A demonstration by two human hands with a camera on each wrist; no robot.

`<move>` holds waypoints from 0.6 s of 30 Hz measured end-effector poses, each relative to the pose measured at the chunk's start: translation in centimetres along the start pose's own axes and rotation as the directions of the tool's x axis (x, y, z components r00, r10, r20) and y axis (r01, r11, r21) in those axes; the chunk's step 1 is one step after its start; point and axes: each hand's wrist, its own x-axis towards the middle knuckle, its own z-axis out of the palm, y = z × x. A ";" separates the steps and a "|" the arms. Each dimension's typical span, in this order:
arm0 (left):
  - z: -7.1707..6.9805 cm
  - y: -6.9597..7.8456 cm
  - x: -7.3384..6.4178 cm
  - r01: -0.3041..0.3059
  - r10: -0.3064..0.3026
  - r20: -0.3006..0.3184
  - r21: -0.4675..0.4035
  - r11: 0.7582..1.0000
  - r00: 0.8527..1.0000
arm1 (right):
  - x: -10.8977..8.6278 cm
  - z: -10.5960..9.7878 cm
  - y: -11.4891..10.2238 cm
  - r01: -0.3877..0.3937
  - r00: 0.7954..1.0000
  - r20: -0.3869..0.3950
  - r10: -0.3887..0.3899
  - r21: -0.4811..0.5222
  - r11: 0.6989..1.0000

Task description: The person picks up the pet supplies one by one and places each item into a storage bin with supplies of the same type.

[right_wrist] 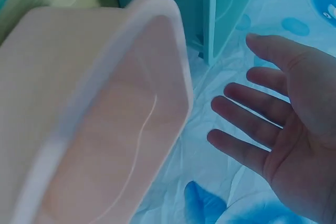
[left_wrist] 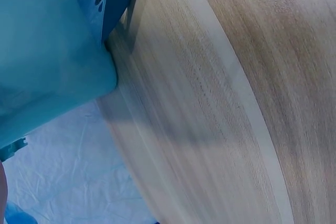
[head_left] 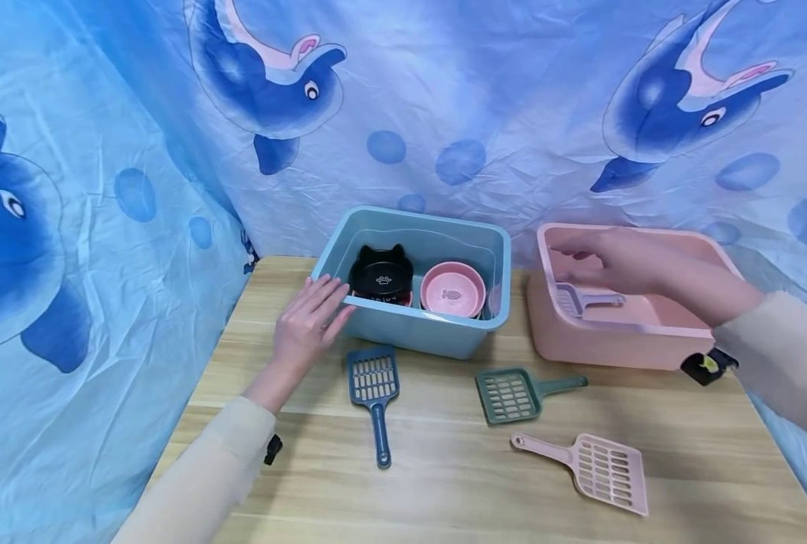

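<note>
My left hand [head_left: 301, 325], fingers straight, reaches the front left corner of a blue litter box [head_left: 410, 330], fingertips at its rim. Inside that box sit a black cat-eared bowl [head_left: 381, 266] and a pink bowl [head_left: 468, 293] with a fish print. On the right, my right hand [head_left: 624, 261] hovers over a pink litter box [head_left: 621, 347]. Its fingers are spread and hold nothing, as the right wrist view shows of the hand [right_wrist: 294, 114]. A small lavender litter scoop [head_left: 590, 300] lies inside the pink box. The left fingers are almost wholly outside the left wrist view.
Three litter scoops lie on the wooden table [head_left: 444, 483]: a blue one [head_left: 379, 427] before the blue box, a green one [head_left: 538, 391] between the boxes, and a pink one [head_left: 567, 455] nearer the front. A dolphin-print sheet [head_left: 512, 113] hangs behind.
</note>
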 end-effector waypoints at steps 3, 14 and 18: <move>-0.1 -0.1 0.0 0.002 -0.002 -0.004 -0.003 1.000 1.000 | -1.7 0.5 -0.1 0.021 0.998 -0.055 -0.025 -0.065 0.998; 0.0 0.0 0.0 0.000 0.000 0.004 0.007 1.000 1.000 | -5.6 4.0 -0.9 0.125 0.937 -0.300 -0.176 -0.182 0.975; 0.1 0.0 0.0 0.000 0.000 0.003 0.008 1.000 1.000 | -6.7 5.0 -1.7 0.106 0.929 -0.334 -0.160 -0.174 0.979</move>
